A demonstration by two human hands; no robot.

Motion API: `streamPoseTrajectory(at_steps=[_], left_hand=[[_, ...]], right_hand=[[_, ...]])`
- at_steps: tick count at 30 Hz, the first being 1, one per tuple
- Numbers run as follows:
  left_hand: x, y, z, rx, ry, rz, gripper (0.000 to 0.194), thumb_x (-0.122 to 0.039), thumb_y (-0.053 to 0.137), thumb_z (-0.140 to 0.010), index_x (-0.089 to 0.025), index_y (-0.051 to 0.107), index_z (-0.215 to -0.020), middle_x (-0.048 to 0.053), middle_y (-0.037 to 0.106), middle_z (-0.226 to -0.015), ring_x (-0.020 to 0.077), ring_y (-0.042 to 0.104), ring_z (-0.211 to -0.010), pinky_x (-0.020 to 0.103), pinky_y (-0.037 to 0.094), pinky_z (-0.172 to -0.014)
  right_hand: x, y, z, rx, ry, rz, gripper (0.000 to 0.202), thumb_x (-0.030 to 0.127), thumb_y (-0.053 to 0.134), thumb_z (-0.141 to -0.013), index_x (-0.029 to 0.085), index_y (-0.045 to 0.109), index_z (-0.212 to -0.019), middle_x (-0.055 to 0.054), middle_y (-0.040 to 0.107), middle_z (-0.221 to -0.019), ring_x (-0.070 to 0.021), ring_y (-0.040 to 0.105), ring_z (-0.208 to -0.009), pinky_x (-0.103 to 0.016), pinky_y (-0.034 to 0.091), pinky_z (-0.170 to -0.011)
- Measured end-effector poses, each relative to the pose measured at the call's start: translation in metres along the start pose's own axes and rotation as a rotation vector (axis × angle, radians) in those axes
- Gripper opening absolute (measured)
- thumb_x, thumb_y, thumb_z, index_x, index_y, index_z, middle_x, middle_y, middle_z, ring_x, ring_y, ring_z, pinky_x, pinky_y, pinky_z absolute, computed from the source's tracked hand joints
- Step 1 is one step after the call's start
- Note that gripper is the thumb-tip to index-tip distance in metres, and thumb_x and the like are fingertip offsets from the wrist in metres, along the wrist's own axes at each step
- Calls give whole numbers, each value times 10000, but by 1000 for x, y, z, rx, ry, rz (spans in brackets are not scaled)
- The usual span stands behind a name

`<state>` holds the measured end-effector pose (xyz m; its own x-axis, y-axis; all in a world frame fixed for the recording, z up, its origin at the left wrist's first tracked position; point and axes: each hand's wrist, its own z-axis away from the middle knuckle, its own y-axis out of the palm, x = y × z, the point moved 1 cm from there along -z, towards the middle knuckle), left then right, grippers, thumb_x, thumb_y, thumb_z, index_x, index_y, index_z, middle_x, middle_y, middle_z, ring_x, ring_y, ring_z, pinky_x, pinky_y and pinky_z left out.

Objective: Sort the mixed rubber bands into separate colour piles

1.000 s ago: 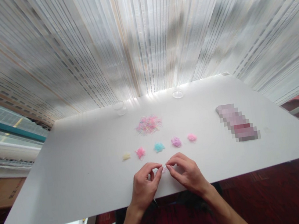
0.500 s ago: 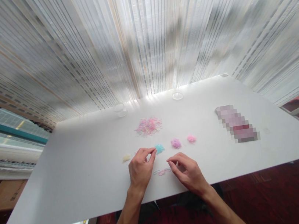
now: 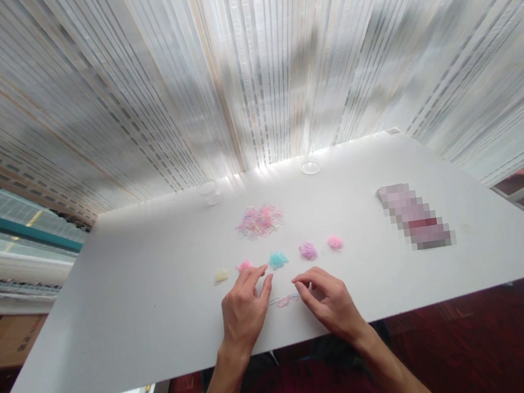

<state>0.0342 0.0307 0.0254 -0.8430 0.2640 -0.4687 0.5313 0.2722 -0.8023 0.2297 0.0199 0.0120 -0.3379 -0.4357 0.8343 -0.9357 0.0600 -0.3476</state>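
Note:
My left hand hovers just short of the turquoise pile, thumb and forefinger apart and nothing visible between them. Partly behind its fingers lies a bright pink pile. My right hand is bent into a pinch, thumb and forefinger close together; whatever they may hold is too small to make out. Between the hands, a few thin loop-like bands, pinkish and grey-blue, rest on the table. A purple pile and a light pink pile sit farther right, and a pale yellow pile to the left.
Beyond the row, a larger mixed pile of thin coloured bands lies on the white table. Clear round containers stand near the back edge by the strip curtain. A blurred-out phone-shaped object is at right.
My left hand has drawn back a little to the left from the turquoise pile, and its pinched fingers have parted. The bright pink pile shows more. My right hand stays in place.

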Motion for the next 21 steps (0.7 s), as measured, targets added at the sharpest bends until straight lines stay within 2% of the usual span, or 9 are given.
streamPoseTrajectory(at_steps=[5, 8, 12, 17, 21], left_hand=[[10, -11, 26, 80, 58, 70, 193, -312, 591, -1021, -226, 740, -1107, 11, 773, -996, 116, 636, -583, 238, 514, -598], [13, -14, 35, 119, 88, 67, 187, -304, 589, -1015, -226, 732, -1107, 19, 767, -992, 136, 666, -640, 242, 520, -599], [14, -12, 38, 122, 118, 48, 149, -260, 622, -982, -231, 741, -1067, 18, 750, -974, 161, 709, -735, 258, 547, -669], [16, -6, 37, 108, 132, 27, 130, -239, 615, -986, -237, 739, -947, 7, 724, -912, 161, 702, -729, 262, 534, -688], [19, -6, 39, 113, 146, 23, 171, -245, 548, -1029, -215, 703, -963, 25, 715, -925, 164, 693, -728, 265, 531, -683]], right_hand=[[-1, 0, 0, 33, -9, 18, 141, 138, 583, -972, 215, 700, -984, -32, 704, -839, -162, 651, -741, -264, 542, -657], [-4, 1, 2, 80, -38, 48, 202, 96, 551, -958, 219, 695, -1026, -47, 695, -885, -188, 666, -821, -301, 567, -725], [-6, 4, 4, 112, -77, 147, 247, 65, 546, -933, 225, 689, -1054, -67, 670, -938, -230, 651, -917, -372, 575, -818], [-4, 7, 5, 181, -112, 219, 137, 159, 657, -944, 216, 686, -1065, -80, 654, -968, -249, 627, -935, -396, 577, -819], [-3, 8, 4, 219, -134, 254, 125, 191, 690, -945, 215, 693, -1068, -81, 661, -974, -248, 625, -924, -401, 576, -812]])
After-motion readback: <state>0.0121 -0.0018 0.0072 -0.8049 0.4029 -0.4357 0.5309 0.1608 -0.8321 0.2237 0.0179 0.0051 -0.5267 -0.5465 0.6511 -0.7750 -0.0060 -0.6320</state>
